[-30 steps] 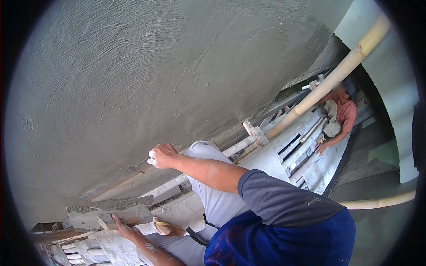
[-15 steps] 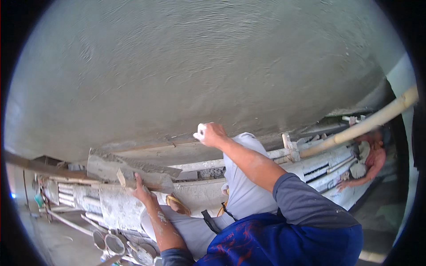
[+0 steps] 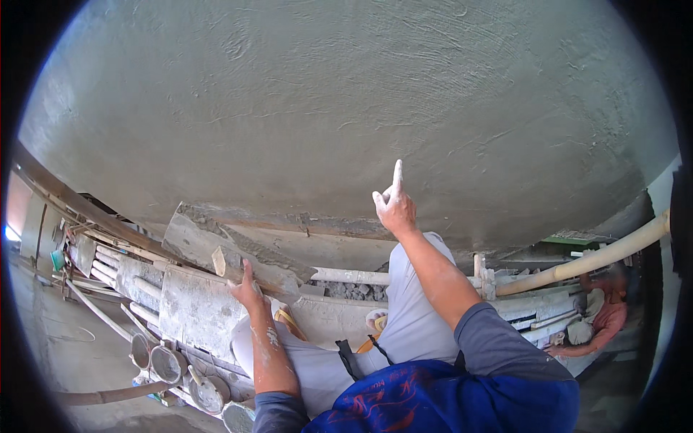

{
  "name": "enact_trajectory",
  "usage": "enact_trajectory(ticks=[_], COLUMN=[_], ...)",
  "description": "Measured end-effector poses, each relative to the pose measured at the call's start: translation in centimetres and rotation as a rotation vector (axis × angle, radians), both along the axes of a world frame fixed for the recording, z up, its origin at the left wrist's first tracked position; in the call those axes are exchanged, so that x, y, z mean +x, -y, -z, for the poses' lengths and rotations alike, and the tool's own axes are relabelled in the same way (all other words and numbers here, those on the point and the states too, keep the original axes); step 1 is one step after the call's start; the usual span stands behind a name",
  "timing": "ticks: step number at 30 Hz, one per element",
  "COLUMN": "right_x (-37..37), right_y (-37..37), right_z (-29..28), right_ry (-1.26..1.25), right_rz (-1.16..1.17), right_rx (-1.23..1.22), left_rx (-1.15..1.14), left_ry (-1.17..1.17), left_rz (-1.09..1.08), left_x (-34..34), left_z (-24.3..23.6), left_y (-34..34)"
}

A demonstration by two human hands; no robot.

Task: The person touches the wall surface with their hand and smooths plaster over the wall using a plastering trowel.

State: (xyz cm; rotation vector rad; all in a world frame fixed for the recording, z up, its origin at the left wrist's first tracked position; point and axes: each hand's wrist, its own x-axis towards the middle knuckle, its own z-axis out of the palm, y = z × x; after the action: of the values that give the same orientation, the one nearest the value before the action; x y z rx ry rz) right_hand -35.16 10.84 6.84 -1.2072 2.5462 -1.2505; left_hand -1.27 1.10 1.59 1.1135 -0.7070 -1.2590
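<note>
My left hand (image 3: pixel 247 292) grips the wooden handle of a broad, flat plastering float (image 3: pixel 193 237), its thumb pointing up. Wet grey mortar clings along the float's far edge, and the board slants close to the foot of the wall. In front of me, my right hand (image 3: pixel 397 209) is raised before the freshly plastered grey wall (image 3: pixel 325 108). Its index finger is stretched out, the thumb stands apart, and the other fingers look curled. White residue coats the fingers, and nothing shows in this hand. Whether the fingertip touches the wall, I cannot tell.
I stand on scaffold planks (image 3: pixel 195 303) in sandals. A bamboo pole (image 3: pixel 588 254) crosses at right, near another person (image 3: pixel 606 317) lower down. Several buckets (image 3: pixel 167 364) sit at lower left. A dark beam (image 3: pixel 79 202) runs along the left.
My right hand has moved right and up, from a closed fist to an extended index finger. The view has shifted; the float remains in my left hand.
</note>
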Motion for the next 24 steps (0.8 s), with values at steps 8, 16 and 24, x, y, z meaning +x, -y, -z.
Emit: enact_trajectory(ticks=[8,16,24], right_x=[-1.0,-0.5,-0.8], right_y=[0.7,0.6,0.0], right_z=[0.5,-0.6,-0.2], right_ry=[-0.081,-0.126,-0.158], right_rz=[0.009,0.004,0.012], right_rx=[0.098,0.259,0.122], left_rx=[-0.025,-0.022,-0.045], left_ry=[0.004,0.003,0.007], left_rz=[0.005,0.042,0.044], left_x=[0.2,0.3,0.0], left_z=[0.7,0.4,0.0], left_y=[0.3,0.0,-0.4])
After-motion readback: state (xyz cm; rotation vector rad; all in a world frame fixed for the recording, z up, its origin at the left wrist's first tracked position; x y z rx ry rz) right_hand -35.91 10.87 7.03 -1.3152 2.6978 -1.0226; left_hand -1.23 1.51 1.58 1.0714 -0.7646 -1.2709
